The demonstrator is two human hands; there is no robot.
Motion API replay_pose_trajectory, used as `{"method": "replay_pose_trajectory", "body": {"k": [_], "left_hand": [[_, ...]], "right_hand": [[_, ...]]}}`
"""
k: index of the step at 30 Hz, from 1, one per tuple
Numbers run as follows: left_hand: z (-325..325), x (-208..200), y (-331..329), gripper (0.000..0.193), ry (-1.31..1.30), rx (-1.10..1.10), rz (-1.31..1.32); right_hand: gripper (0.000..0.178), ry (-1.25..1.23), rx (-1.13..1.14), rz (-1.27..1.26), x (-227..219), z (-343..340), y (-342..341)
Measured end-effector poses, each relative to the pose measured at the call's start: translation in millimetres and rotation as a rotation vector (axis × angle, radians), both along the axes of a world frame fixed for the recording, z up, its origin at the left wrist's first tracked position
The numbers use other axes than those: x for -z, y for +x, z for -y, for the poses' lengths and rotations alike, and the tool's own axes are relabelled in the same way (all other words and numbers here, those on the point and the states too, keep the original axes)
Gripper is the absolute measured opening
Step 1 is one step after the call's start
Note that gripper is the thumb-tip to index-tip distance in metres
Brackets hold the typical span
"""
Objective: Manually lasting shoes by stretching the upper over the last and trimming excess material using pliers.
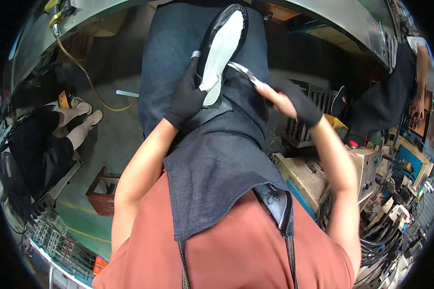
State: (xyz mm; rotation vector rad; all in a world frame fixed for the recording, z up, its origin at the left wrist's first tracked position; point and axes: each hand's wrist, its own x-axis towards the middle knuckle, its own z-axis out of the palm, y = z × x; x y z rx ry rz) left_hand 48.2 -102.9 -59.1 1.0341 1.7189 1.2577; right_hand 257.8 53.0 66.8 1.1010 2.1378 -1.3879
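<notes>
Apparently, I'm watching edge work on an upturned shoe (224, 43).
My left hand (185, 94) has its fingers wrapped round the shoe above the lap (166, 48); my right hand (291, 98) grips a metal tool (243, 72), tip at the shoe's right edge — touching, I can't tell. Next, I judge, calls for steady holding — and careful tip placement.
</notes>
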Motion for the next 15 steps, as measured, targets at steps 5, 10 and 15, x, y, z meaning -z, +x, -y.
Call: {"method": "replay_pose_trajectory", "body": {"k": [5,10,15], "left_hand": [[-2,-23,13,0.086,0.000,0.068,-0.032],[-11,-39,0,0.096,-0.187,0.157,-0.149],[-47,-56,-28,0.068,-0.148,0.017,-0.632]], "right_hand": [[0.044,0.584,-0.614,-0.061,-24,-2,-65],[0.046,0.656,-0.594,-0.036,-9,-10,-53],[0.050,0.294,-0.407,-0.091,-10,-38,-43]]}}
